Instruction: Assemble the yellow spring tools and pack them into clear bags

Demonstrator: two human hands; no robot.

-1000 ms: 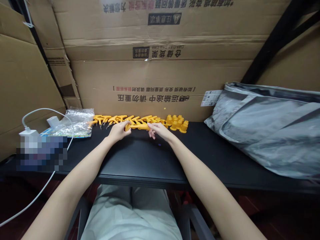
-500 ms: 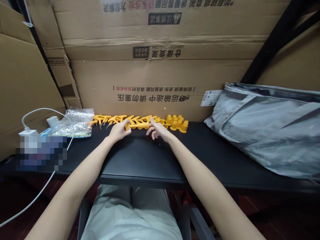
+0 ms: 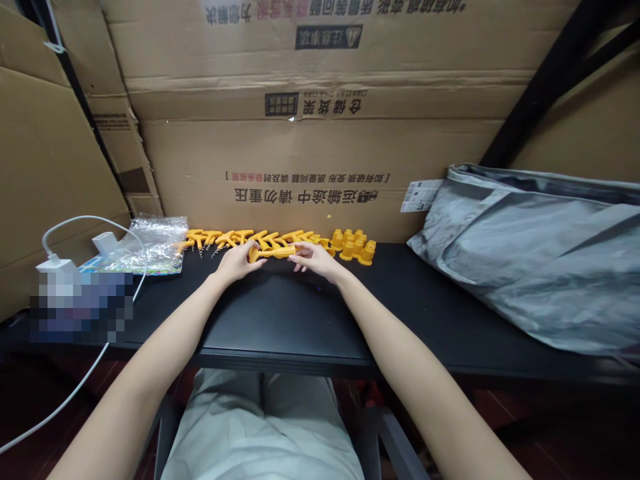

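A yellow plastic corkscrew part point(image 3: 283, 252) is held level between my two hands, just above the black table. My left hand point(image 3: 234, 264) pinches its wider, rounded left end. At the other end, my right hand point(image 3: 320, 261) has its thumb and fingers closed on the part; its fingertips are partly hidden. Right behind my hands lies a row of yellow corkscrew handles point(image 3: 227, 238), several with metal spirals showing at the left. To the right of my right hand stand several yellow bell-shaped bases point(image 3: 356, 247) in a cluster.
A cardboard sheet point(image 3: 310, 147) rises behind the table point(image 3: 285, 313). Clear plastic packaging point(image 3: 160, 243), a white charger point(image 3: 57, 270) with its cable and a blurred-out object are at the left. A large grey bag point(image 3: 525, 260) takes up the right side.
My right hand's fingers have closed in at the right end of the yellow part, where they were more spread. The part has turned in my hands. My left hand keeps its grip.
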